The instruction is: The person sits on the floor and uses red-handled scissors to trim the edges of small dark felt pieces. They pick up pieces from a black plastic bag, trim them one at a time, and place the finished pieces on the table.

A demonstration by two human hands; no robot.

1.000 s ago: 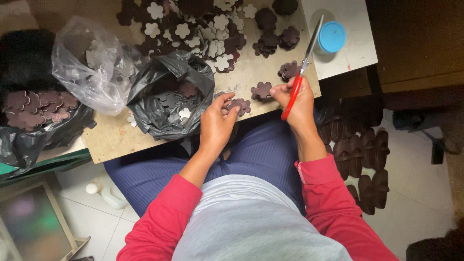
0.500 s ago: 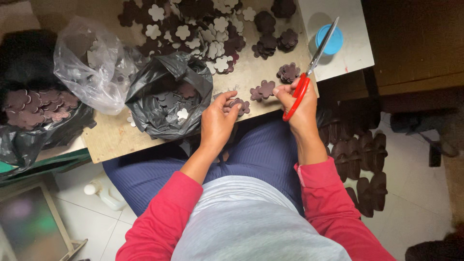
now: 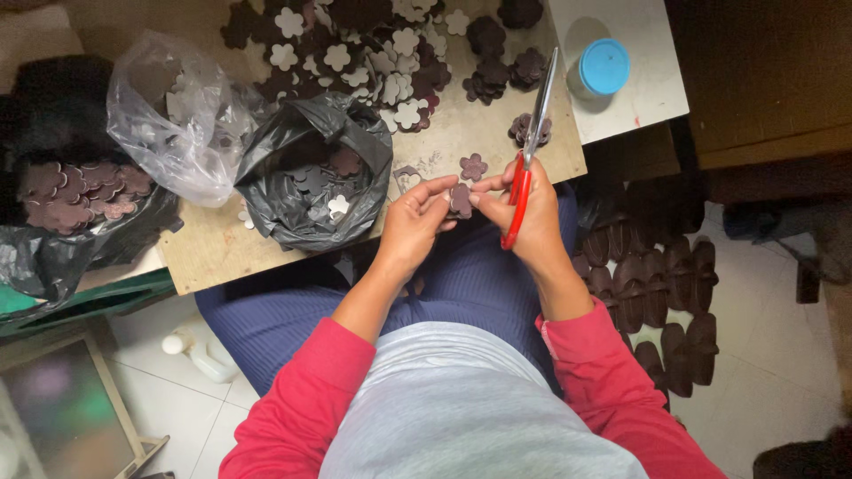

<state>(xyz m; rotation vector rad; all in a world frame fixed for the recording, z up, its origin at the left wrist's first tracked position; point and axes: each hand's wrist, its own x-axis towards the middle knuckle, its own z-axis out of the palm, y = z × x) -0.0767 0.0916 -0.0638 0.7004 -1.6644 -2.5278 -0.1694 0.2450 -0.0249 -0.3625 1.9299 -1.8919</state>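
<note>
**Ana:** Fingers first: the left hand [image 3: 417,222] pinches a small dark flower-shaped cutout [image 3: 461,200] at its edge, thumb below, fingertips above, right over the lap, just off the counter [image 3: 222,253] rim.

**Ben:** And the right hand [image 3: 531,213]?

**Ana:** It meets the same cutout from the other side with its fingertips, while its other fingers are closed on the red handles of the scissors [image 3: 531,133]. The blades point up and away over the counter, shut or nearly so. My guess is they are parked that way so the tips stay clear of the fingers while both hands turn the piece.

**Ben:** What lies around them?

**Ana:** Just beyond the hands, a single dark flower [image 3: 473,166] lies flat on the counter, with a small stack [image 3: 524,129] partly behind the blades. To the left, a black plastic bag [image 3: 311,173] sits open with loose scraps inside, probably handy for offcuts. Beside it is a clear bag [image 3: 173,115], then a dark bag of brownish flowers [image 3: 75,191]. Further out, a heap of dark and pale flowers [image 3: 373,49] runs off the top edge. A blue-lidded jar [image 3: 599,69] stands on a white surface [image 3: 657,89].

**Ben:** Anything unclear?

**Ana:** Whether the held piece is one layer or several, I cannot tell. The dark shapes on the floor [image 3: 657,293] at right are too dim to name.
</note>
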